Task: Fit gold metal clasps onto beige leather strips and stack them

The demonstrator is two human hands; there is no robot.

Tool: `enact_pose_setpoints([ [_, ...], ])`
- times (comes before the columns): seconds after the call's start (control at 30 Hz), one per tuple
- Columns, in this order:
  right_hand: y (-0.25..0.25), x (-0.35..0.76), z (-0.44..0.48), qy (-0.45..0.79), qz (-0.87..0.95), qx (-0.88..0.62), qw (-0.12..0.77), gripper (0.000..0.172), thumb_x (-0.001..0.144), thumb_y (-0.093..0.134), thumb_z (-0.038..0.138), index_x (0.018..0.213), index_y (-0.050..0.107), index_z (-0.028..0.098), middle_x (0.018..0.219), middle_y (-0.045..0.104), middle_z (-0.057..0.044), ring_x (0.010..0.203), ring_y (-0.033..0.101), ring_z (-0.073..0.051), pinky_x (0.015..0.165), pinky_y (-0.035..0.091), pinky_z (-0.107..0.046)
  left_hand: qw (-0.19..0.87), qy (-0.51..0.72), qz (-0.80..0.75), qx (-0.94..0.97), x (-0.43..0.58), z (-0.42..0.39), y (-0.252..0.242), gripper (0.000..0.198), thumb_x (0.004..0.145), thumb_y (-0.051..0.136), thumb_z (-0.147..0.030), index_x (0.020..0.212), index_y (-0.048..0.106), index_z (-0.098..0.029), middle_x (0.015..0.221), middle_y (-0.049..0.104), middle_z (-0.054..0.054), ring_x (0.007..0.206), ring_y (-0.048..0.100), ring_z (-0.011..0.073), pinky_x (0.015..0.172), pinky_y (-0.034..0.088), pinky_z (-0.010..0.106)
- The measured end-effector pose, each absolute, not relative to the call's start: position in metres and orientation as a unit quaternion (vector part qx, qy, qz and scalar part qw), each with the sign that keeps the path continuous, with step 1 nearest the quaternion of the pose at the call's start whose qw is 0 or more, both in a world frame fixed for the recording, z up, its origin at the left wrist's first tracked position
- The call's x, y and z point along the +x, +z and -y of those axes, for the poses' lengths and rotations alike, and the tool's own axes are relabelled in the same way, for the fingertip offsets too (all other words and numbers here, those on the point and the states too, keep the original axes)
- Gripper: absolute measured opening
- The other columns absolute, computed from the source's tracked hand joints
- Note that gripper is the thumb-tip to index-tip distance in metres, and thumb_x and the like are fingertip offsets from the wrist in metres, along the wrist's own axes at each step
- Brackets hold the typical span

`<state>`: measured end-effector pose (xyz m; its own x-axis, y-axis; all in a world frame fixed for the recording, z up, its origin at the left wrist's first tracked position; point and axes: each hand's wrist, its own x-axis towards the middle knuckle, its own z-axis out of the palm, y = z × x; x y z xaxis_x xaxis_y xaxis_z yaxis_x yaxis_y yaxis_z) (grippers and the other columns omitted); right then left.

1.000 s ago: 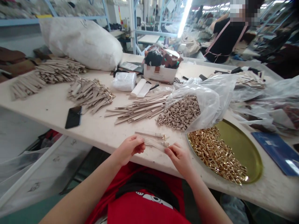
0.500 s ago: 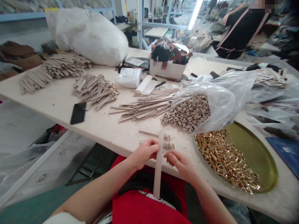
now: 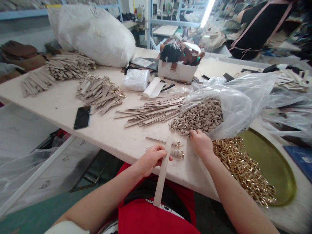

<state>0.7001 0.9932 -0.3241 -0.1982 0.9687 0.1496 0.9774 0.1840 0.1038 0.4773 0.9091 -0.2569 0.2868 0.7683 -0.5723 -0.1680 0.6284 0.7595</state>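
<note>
My left hand (image 3: 156,159) pinches a pale beige strap (image 3: 162,175) between thumb and fingers, at the table's front edge. The strap's lower end hangs against the red clothing in my lap. My right hand (image 3: 201,144) has its fingertips closed at the near edge of a pile of small beige strap loops (image 3: 202,115), seemingly on one loop there; its fingers partly hide it. Behind my left hand lie two straps with gold-coloured fittings, one further strap (image 3: 158,139) back and one nearer strap (image 3: 177,153), partly covered by the hand and held strap.
A tray (image 3: 280,172) at right holds many gold metal fittings (image 3: 243,169). Clear plastic bag (image 3: 236,107) lies around the loops. Loose strips (image 3: 151,110), strap bundles (image 3: 99,92) and a phone (image 3: 82,117) lie leftward. Behind stand a filled box (image 3: 177,72) and white sack (image 3: 92,35).
My right hand has moved from beside the held strap forward and right to the loop pile. My left hand keeps its hold; the strap's lower end has swung slightly left.
</note>
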Motion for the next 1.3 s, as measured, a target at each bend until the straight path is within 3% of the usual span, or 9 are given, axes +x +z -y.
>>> enact_pose_setpoints([
  [0.1, -0.321, 0.707, -0.993, -0.057, 0.772, -0.628, 0.076, 0.023, 0.084, 0.04, 0.017, 0.097, 0.058, 0.013, 0.087, 0.061, -0.013, 0.078, 0.056, -0.022, 0.067, 0.039, -0.03, 0.749, 0.306, -0.505, 0.302, 0.479, -0.91, -0.257, 0.011, 0.066, 0.05, -0.02, 0.071, 0.04, -0.017, 0.066, 0.063, 0.001, 0.047, 0.038, 0.0058, 0.046, 0.029, 0.018],
  [0.2, -0.312, 0.709, -0.99, 0.034, 0.73, -0.642, 0.23, 0.025, 0.084, 0.041, 0.022, 0.099, 0.059, 0.013, 0.095, 0.061, -0.013, 0.084, 0.056, -0.023, 0.075, 0.042, -0.034, 0.744, 0.319, -0.496, 0.314, 0.48, -0.908, -0.257, 0.012, 0.063, 0.049, -0.016, 0.069, 0.039, -0.017, 0.057, 0.057, -0.002, 0.047, 0.041, 0.0061, 0.047, 0.032, 0.018],
  [0.33, -0.299, 0.691, -0.964, 0.378, 0.533, -0.613, 0.444, 0.029, 0.077, 0.055, 0.036, 0.098, 0.059, 0.017, 0.084, 0.064, -0.005, 0.071, 0.059, -0.016, 0.071, 0.048, -0.034, 0.743, 0.312, -0.484, 0.341, 0.481, -0.902, -0.261, 0.016, 0.063, 0.049, -0.016, 0.07, 0.035, -0.019, 0.046, 0.047, -0.006, 0.043, 0.043, 0.0069, 0.045, 0.033, 0.018],
  [0.43, -0.292, 0.671, -0.936, 0.596, 0.357, -0.528, 0.489, 0.029, 0.065, 0.07, 0.035, 0.088, 0.061, 0.02, 0.078, 0.065, 0.0, 0.064, 0.059, -0.01, 0.068, 0.051, -0.027, 0.703, 0.308, -0.491, 0.412, 0.48, -0.9, -0.265, 0.02, 0.069, 0.054, -0.027, 0.07, 0.036, -0.018, 0.043, 0.037, -0.01, 0.036, 0.03, 0.0037, 0.039, 0.023, 0.016],
  [0.53, -0.288, 0.659, -0.916, 0.688, 0.232, -0.471, 0.501, 0.025, 0.056, 0.077, 0.028, 0.075, 0.062, 0.019, 0.075, 0.066, 0.002, 0.063, 0.06, -0.008, 0.065, 0.052, -0.02, 0.663, 0.336, -0.494, 0.45, 0.481, -0.9, -0.266, 0.028, 0.072, 0.055, -0.039, 0.071, 0.037, -0.017, 0.048, 0.036, -0.01, 0.038, 0.03, 0.0027, 0.039, 0.024, 0.015],
  [0.73, -0.293, 0.649, -0.9, 0.751, 0.136, -0.416, 0.494, 0.018, 0.059, 0.076, 0.024, 0.072, 0.063, 0.017, 0.071, 0.065, 0.003, 0.059, 0.057, -0.005, 0.054, 0.049, -0.014, 0.638, 0.332, -0.487, 0.495, 0.484, -0.891, -0.261, 0.027, 0.074, 0.052, -0.029, 0.095, 0.046, -0.014, 0.062, 0.045, -0.006, 0.042, 0.041, 0.0041, 0.041, 0.033, 0.017],
  [0.87, -0.298, 0.641, -0.895, 0.756, 0.13, -0.394, 0.505, 0.017, 0.061, 0.075, 0.024, 0.068, 0.062, 0.016, 0.069, 0.064, 0.003, 0.055, 0.054, -0.004, 0.052, 0.047, -0.012, 0.643, 0.321, -0.478, 0.504, 0.483, -0.886, -0.264, 0.021, 0.077, 0.047, -0.027, 0.094, 0.049, -0.014, 0.064, 0.046, -0.005, 0.043, 0.042, 0.0039, 0.042, 0.035, 0.017],
  [1.07, -0.302, 0.639, -0.892, 0.72, 0.151, -0.427, 0.526, 0.028, 0.066, 0.07, 0.034, 0.089, 0.063, 0.019, 0.068, 0.065, 0.001, 0.052, 0.052, -0.004, 0.047, 0.044, -0.013, 0.664, 0.276, -0.489, 0.493, 0.481, -0.884, -0.267, 0.02, 0.078, 0.044, -0.027, 0.092, 0.047, -0.014, 0.061, 0.046, -0.006, 0.04, 0.04, 0.0039, 0.038, 0.031, 0.016],
  [1.3, -0.306, 0.64, -0.888, 0.704, 0.21, -0.462, 0.496, 0.028, 0.07, 0.065, 0.038, 0.089, 0.062, 0.018, 0.072, 0.064, 0.0, 0.054, 0.05, -0.006, 0.048, 0.04, -0.017, 0.672, 0.231, -0.498, 0.498, 0.483, -0.885, -0.279, 0.019, 0.08, 0.04, -0.03, 0.088, 0.047, -0.015, 0.058, 0.047, -0.006, 0.037, 0.039, 0.0046, 0.036, 0.03, 0.016],
])
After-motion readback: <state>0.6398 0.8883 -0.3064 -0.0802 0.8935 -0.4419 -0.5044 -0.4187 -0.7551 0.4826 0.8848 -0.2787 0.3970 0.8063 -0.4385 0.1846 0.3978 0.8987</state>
